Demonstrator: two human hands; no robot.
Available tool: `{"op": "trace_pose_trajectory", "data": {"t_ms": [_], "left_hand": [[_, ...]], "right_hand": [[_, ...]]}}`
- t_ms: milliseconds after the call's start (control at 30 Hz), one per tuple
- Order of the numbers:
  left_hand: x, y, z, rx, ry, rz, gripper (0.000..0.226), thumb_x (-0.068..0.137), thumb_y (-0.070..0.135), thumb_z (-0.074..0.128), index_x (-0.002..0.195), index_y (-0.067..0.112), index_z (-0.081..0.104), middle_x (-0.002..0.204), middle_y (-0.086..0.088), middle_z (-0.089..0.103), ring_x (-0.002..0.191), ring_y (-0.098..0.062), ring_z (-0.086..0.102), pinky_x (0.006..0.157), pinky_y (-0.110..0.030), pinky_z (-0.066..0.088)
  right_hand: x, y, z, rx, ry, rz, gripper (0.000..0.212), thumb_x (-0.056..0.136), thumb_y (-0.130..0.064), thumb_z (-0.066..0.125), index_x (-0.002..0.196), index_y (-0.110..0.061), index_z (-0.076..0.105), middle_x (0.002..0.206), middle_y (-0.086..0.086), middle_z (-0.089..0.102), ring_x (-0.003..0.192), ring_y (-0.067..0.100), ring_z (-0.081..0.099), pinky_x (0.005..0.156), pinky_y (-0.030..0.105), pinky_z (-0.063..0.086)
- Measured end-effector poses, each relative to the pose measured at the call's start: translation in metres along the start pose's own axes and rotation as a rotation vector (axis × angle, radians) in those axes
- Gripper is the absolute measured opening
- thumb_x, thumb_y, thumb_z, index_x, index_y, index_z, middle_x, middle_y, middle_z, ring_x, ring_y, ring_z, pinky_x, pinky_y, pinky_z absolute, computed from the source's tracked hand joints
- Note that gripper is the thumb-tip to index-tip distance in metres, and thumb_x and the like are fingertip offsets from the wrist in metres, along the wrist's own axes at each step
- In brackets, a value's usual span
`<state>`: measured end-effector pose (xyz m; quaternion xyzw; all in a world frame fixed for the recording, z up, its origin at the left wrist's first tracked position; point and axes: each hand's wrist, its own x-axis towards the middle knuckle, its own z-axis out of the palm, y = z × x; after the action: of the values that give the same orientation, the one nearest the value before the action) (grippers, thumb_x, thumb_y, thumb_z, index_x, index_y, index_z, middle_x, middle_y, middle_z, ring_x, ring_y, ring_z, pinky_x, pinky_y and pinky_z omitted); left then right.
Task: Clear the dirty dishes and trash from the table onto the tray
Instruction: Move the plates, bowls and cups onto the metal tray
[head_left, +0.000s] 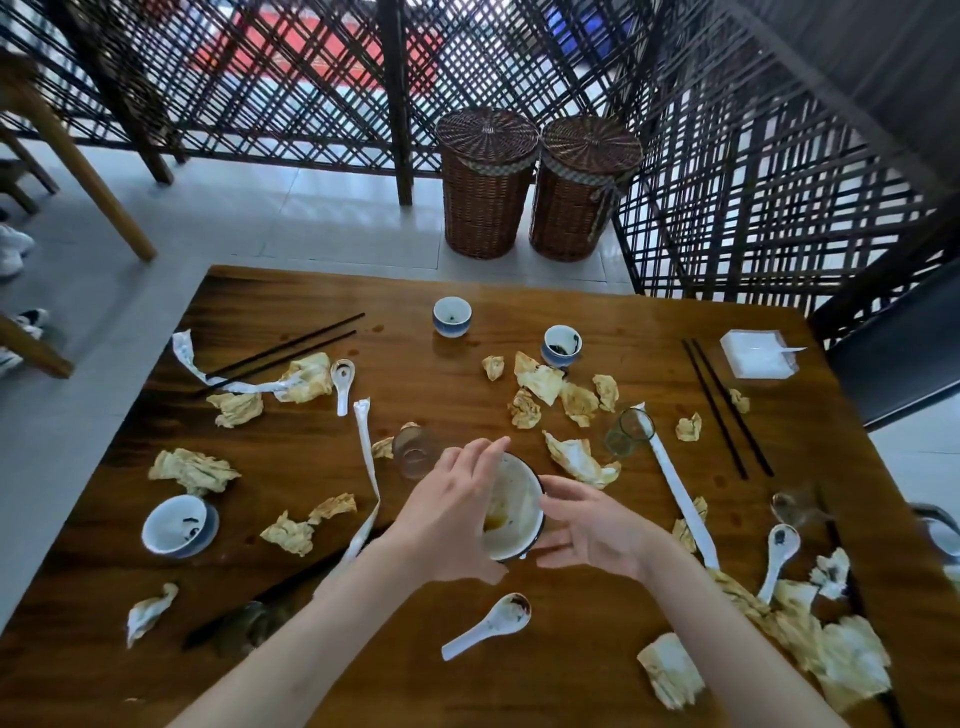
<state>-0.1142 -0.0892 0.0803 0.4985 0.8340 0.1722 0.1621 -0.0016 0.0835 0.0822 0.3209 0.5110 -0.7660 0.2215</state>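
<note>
The clearing looks barely begun. Both hands meet at one dirty bowl (511, 506), tilted above the middle of the bench (519, 312): the left hand (452, 512) curls round its near side, while the right hand (587, 525) lies open with relaxed fingers just beside its rim, apparently not gripping. Beyond the hands stand two small cups (452, 316); another bowl (179, 525) sits left of the left hand, a spoon (488, 623) just below it, and crumpled napkins (582, 460) all round. No tray shows.
</note>
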Motion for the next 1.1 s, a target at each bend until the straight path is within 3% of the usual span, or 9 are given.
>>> {"op": "trace_pose_trajectory", "data": {"t_ms": [100, 300, 433, 567, 733, 967, 1100], "left_hand": [[0.004, 0.007, 0.003, -0.008, 0.001, 0.018, 0.129, 0.049, 0.053, 0.083, 0.141, 0.039, -0.005, 0.147, 0.011, 0.021, 0.133, -0.018, 0.023, 0.105, -0.032, 0.035], [0.01, 0.013, 0.011, -0.041, 0.007, 0.062, 0.134, 0.05, 0.056, 0.084, 0.142, 0.041, -0.012, 0.153, 0.012, 0.012, 0.14, -0.018, 0.016, 0.107, -0.035, 0.032], [0.004, 0.008, 0.013, -0.107, -0.043, 0.009, 0.138, 0.048, 0.07, 0.077, 0.14, 0.046, -0.023, 0.156, 0.016, -0.003, 0.144, -0.015, 0.001, 0.112, -0.037, 0.016], [-0.016, -0.025, 0.008, -0.16, 0.029, -0.196, 0.116, 0.059, 0.083, 0.055, 0.145, 0.042, -0.011, 0.158, 0.008, 0.005, 0.145, -0.016, 0.005, 0.116, -0.041, 0.017], [-0.047, -0.1, 0.0, 0.112, 0.141, -0.547, 0.098, 0.072, 0.073, 0.056, 0.148, 0.029, 0.014, 0.155, 0.0, 0.021, 0.143, -0.022, 0.017, 0.115, -0.044, 0.023], [-0.099, -0.178, -0.013, 0.28, 0.097, -0.939, 0.094, 0.074, 0.063, 0.064, 0.147, 0.024, 0.02, 0.153, -0.012, 0.023, 0.141, -0.034, 0.019, 0.11, -0.053, 0.027], [-0.117, -0.2, -0.02, 0.193, 0.009, -1.161, 0.095, 0.075, 0.057, 0.067, 0.147, 0.024, 0.015, 0.153, -0.018, 0.016, 0.138, -0.042, 0.021, 0.108, -0.059, 0.027]], "right_hand": [[-0.001, 0.001, -0.001, 0.033, 0.009, 0.016, 0.067, 0.086, -0.016, 0.066, 0.141, -0.022, 0.027, 0.129, 0.015, 0.054, 0.103, 0.034, 0.065, 0.079, 0.041, 0.056], [-0.006, 0.009, -0.009, 0.12, 0.059, -0.039, 0.04, 0.087, -0.009, 0.062, 0.121, -0.025, 0.047, 0.126, 0.013, 0.056, 0.104, 0.03, 0.064, 0.078, 0.037, 0.055], [-0.003, 0.018, -0.014, 0.148, 0.137, -0.051, 0.058, 0.086, -0.009, 0.063, 0.137, -0.018, 0.037, 0.122, 0.013, 0.06, 0.103, 0.029, 0.065, 0.083, 0.042, 0.055], [0.003, 0.024, -0.014, 0.16, 0.245, -0.037, 0.059, 0.086, -0.007, 0.063, 0.138, -0.019, 0.037, 0.116, 0.012, 0.063, 0.095, 0.028, 0.068, 0.077, 0.042, 0.057], [0.016, 0.027, 0.004, 0.178, 0.281, -0.003, 0.046, 0.087, -0.003, 0.059, 0.121, -0.026, 0.041, 0.099, 0.01, 0.069, 0.086, 0.029, 0.07, 0.069, 0.041, 0.058], [0.046, 0.032, 0.061, 0.151, 0.308, 0.047, 0.041, 0.087, 0.002, 0.051, 0.116, -0.026, 0.043, 0.104, 0.013, 0.061, 0.09, 0.03, 0.065, 0.066, 0.04, 0.056], [0.059, 0.032, 0.084, 0.145, 0.338, 0.069, 0.036, 0.088, 0.001, 0.048, 0.114, -0.025, 0.046, 0.104, 0.013, 0.06, 0.09, 0.03, 0.064, 0.067, 0.041, 0.055]]}}
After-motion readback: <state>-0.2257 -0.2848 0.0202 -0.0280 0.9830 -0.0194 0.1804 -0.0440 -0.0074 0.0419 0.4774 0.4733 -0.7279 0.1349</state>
